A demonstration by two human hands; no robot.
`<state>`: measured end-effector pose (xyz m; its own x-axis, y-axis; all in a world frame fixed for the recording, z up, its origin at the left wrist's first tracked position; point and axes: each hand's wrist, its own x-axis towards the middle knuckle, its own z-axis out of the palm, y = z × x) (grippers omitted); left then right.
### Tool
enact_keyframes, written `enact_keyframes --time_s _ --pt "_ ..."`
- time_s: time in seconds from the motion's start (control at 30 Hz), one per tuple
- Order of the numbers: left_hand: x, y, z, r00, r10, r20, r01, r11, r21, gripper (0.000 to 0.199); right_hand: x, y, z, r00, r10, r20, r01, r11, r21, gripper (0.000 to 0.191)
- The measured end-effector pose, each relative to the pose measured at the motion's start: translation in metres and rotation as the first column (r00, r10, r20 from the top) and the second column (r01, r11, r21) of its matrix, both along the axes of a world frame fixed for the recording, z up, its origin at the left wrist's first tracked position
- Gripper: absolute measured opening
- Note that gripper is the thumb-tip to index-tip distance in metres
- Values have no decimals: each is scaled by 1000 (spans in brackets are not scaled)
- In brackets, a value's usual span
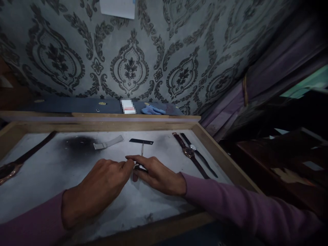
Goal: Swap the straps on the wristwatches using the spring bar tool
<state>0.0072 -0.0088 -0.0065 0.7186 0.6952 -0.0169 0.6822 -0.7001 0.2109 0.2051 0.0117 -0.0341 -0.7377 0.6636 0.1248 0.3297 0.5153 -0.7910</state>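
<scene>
My left hand [106, 182] is closed in a pinch, its fingertips meeting those of my right hand [156, 172] above the tray's white surface. Between the fingers shows a small dark piece with a shiny metal edge [140, 167]; the rest of it is hidden, so its kind is unclear. Just beyond my right fingers, a thin metal rod [142, 148] reaches across a black blade [141, 141]. Whether the rod is held or lying down is unclear. A pale mesh watch strap [109, 142] lies farther left.
Two watches, one brown-strapped [189, 152] and one black-strapped [192, 147], lie at right. Another brown-strapped watch [10, 170] is at far left. The wooden tray rim [225, 164] surrounds them. A blue cloth [153, 109] and small box [128, 106] sit behind, against the patterned wall.
</scene>
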Motion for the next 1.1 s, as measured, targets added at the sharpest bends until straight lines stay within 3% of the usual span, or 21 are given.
enact_keyframes --time_s 0.23,0.47,0.63,0.77,1.1 --pt "-1 0 -9 1000 -17 14 16 999 32 20 0 -3 4 1000 11 18 -10 999 -40 32" --pt "0 0 -7 999 -39 -6 39 999 30 20 0 -4 5 998 23 52 -20 998 -54 17" --pt "-3 0 -16 990 -84 111 78 995 58 23 -1 -7 4 997 26 73 -24 999 -28 4" --pt "-5 0 -23 975 -117 189 116 993 20 20 -2 -8 4 994 15 107 -13 1000 -23 4" --pt "-3 1 -7 977 -109 182 128 987 -93 20 -3 -6 2 993 30 118 -24 998 -50 5"
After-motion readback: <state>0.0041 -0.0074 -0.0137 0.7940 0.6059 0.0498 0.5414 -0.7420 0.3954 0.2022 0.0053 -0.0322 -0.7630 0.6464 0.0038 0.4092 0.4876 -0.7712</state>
